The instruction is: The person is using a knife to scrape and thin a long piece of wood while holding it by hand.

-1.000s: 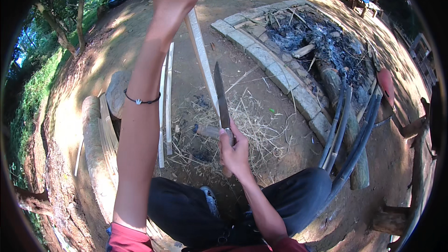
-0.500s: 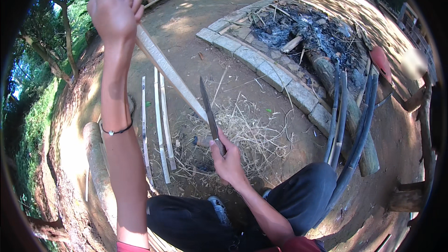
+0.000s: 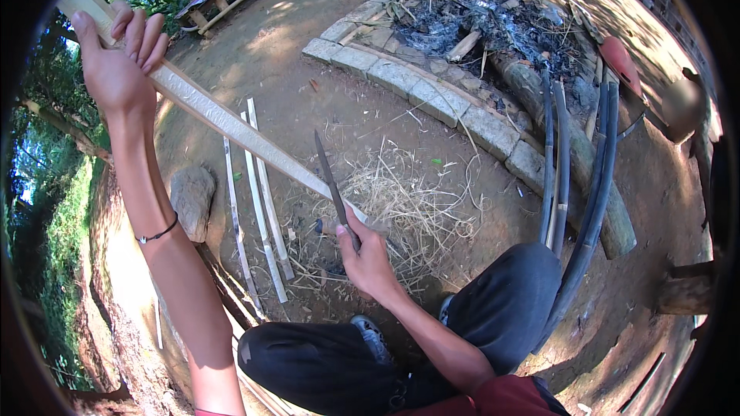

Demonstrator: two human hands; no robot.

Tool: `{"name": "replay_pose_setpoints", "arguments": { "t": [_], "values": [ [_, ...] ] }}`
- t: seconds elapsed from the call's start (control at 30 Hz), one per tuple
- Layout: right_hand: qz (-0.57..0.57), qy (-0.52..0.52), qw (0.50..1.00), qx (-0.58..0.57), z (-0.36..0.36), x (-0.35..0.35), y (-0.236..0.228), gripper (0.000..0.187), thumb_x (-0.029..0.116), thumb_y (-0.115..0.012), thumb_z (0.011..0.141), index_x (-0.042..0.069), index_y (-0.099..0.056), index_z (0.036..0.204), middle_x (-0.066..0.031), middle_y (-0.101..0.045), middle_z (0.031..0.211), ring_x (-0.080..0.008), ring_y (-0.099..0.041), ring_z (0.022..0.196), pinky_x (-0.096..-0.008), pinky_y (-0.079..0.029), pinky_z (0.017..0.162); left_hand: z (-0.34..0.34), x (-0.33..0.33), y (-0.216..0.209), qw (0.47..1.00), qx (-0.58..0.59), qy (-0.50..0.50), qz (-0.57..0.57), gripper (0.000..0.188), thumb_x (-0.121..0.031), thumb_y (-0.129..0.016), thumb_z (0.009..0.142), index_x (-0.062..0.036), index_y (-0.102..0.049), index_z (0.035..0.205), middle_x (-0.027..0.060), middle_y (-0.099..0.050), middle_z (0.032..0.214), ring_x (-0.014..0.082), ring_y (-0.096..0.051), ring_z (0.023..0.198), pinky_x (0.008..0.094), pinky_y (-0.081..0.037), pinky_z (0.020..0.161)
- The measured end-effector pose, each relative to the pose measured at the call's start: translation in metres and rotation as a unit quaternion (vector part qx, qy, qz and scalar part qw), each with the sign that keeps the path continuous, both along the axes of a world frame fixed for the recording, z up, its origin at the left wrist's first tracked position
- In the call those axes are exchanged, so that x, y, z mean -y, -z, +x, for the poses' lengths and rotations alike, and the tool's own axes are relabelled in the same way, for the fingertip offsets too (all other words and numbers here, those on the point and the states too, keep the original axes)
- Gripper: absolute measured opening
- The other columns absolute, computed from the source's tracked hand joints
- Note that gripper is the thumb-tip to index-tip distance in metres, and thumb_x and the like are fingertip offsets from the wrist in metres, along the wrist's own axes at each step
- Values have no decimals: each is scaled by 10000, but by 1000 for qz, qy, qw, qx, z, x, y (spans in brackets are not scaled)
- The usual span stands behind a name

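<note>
My left hand is raised at the upper left, its fingers around a long pale bamboo strip. The strip slants down to the right, toward my other hand. Low in the middle, my right hand grips the handle of a knife with a dark narrow blade pointing up and away. The blade crosses the strip near its lower end. Just past the blade, that end lies close to my right fingers. Beneath them is a heap of thin shavings on the ground.
Several split bamboo strips lie on the ground to the left, beside a stone. Ahead right, a stone border surrounds a fire pit with ash. A log and dark bamboo poles lean out of it beside my right knee.
My left hand has moved left and down with the bamboo strip, which now slants flatter. The strip's lower end now extends past the knife blade. The view has shifted slightly.
</note>
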State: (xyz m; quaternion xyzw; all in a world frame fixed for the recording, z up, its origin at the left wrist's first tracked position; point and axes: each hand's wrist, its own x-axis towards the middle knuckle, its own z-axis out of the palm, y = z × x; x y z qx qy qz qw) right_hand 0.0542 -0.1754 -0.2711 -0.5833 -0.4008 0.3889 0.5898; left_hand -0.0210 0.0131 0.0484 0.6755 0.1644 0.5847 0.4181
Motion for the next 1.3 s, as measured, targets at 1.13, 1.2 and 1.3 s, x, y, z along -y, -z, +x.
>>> {"name": "replay_pose_setpoints", "arguments": {
  "t": [1.13,1.2,1.3],
  "values": [
    [-3,-35,991,-132,3,12,-35,540,128,-540,1027,16,-355,1521,-22,-595,755,-30,-429,649,-240,-412,576,-3,-49,19,973,129,-130,140,178,-141,-621,966,-9,-542,876,61,-534,726,153,-521,640,280,-393,573],
    [29,-38,993,-110,5,15,-50,549,126,-538,1026,15,-341,1526,-40,-557,697,-30,-425,635,-250,-400,558,17,-33,30,964,123,-150,181,190,-147,-588,980,-22,-515,857,50,-489,724,144,-461,638,264,-348,589],
    [39,-78,991,-100,-3,22,-72,561,120,-536,1024,12,-322,1532,-58,-424,579,-30,-392,587,-272,-357,504,-5,-43,7,966,80,-167,179,159,-97,-561,974,0,-521,855,75,-505,732,158,-489,654,282,-374,597]
  ]
}}
